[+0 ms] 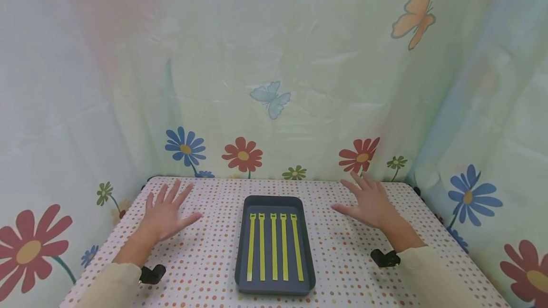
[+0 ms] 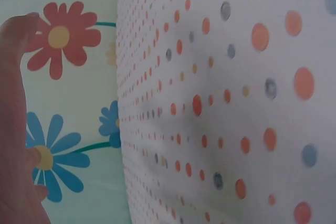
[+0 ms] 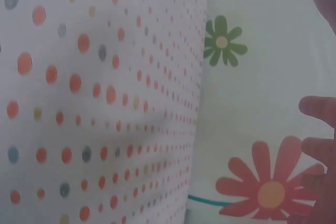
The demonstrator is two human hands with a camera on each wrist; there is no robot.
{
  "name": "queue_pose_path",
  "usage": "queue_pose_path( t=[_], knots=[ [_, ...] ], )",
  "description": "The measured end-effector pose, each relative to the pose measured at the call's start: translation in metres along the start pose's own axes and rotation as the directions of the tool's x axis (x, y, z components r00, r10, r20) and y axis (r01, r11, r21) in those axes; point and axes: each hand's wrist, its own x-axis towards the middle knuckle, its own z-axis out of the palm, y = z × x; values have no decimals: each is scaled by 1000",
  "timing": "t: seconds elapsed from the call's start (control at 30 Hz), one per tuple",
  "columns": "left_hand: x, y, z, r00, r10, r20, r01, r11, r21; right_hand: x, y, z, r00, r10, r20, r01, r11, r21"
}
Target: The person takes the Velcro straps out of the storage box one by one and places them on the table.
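A dark grey tray (image 1: pixel 276 287) lies on the table between the two hands. Several yellow-green strap ties (image 1: pixel 274 246) with slotted heads lie side by side in it, heads toward the far end. To the tray's left, my left hand (image 1: pixel 164 215) is held over the table with its fingers spread, holding nothing. My right hand (image 1: pixel 368 202) is likewise spread and bare on the other side. In the left wrist view part of the left hand (image 2: pixel 16 119) shows at the left edge; the right wrist view catches the right hand's fingers (image 3: pixel 317 109) at its right edge.
A dotted cloth (image 1: pixel 205 251) covers the table. Behind it and along both sides hangs a curtain (image 1: pixel 274 37) printed with flowers and butterflies. Each wrist wears a small black camera, one at the left cuff (image 1: pixel 152 274) and one at the right cuff (image 1: pixel 385 258).
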Motion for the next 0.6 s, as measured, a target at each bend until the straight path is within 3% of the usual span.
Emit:
queue_pose_path(
  t=[0.6],
  knots=[
    [-16, 26, 17, 998, 52, -48, -55, 997, -57, -3, -44, 19, 995, -103, -14, 104, 991, 82]
  ],
)
